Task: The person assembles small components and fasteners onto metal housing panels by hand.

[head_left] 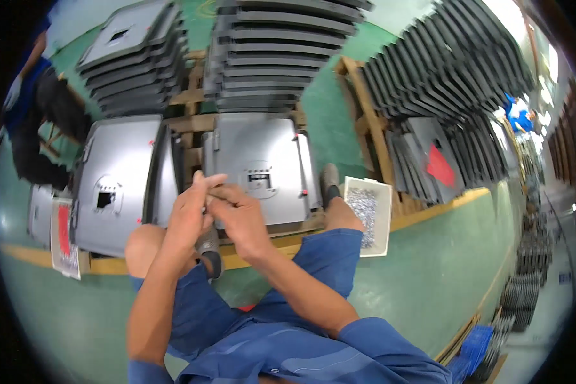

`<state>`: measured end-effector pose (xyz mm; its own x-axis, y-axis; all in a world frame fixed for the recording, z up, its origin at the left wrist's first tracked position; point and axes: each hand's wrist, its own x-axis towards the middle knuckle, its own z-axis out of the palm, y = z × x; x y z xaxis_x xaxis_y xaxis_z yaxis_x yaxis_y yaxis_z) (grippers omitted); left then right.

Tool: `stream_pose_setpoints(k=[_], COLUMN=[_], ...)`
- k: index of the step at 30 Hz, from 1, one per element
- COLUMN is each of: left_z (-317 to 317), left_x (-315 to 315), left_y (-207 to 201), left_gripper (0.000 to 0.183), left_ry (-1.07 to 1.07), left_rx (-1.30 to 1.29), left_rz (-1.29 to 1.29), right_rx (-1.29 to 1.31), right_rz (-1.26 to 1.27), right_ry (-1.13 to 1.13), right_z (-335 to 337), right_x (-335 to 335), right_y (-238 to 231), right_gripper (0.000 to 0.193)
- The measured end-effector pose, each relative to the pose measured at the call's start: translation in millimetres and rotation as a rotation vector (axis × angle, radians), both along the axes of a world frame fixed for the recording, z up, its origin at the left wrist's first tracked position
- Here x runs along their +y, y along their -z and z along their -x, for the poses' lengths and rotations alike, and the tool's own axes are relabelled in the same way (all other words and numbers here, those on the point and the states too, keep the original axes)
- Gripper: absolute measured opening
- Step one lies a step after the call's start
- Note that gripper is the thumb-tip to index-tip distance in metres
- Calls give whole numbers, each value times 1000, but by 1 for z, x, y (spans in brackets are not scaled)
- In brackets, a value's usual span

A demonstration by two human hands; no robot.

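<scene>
My left hand (189,208) and my right hand (240,217) meet in front of me, above the near left edge of a grey metal panel (272,144). The fingers of both are pinched together, and whatever lies between them is too small or hidden to make out. The panel lies flat on a low stack, with a small square cutout ringed by holes and red bits along its right edge. A similar grey panel (125,153) with a square cutout lies to the left. Right of my knee, a white bin (385,217) holds many small shiny metal pieces.
Tall stacks of dark panels (275,54) stand behind on wooden pallets (365,109). A red sheet (440,166) lies on panels at right. Another white bin (72,264) with a red item stands at far left. A person (51,102) sits there; another (520,116) is far right.
</scene>
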<state>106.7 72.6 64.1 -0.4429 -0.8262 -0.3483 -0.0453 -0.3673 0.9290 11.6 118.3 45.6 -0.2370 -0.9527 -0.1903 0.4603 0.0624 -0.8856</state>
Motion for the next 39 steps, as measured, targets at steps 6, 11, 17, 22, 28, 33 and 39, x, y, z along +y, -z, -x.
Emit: stream_pose_setpoints(k=[6,11,17,22,28,33,39], left_z=[9,-11,-41,-34,-46,-66,-54], left_x=[-8,-34,-62,-50,-60,-95,-137], left_y=[6,40,75,75,92,114,100], left_gripper=[55,39,17,25,31,25,17], left_ry=[-5,-193,-485,-220,-202,-134,-31], left_rx=[132,420,288,349,318,321,395], left_rz=[-232,-420,-402,-330,-223,-273,-520], right_rx=[-107,-141,-86,-115,87,109,201], right_rz=[21,-115,-270,-449,-327,-378,-318], right_ry=[95,120,-99,-163,-148,-23,29], right_z=[20,63,47,48,67,71,76], right_x=[3,22,62,98,89,79,93], right_y=[22,35,91,159,155,181,166], right_gripper=[14,14,14,15,17,20,17])
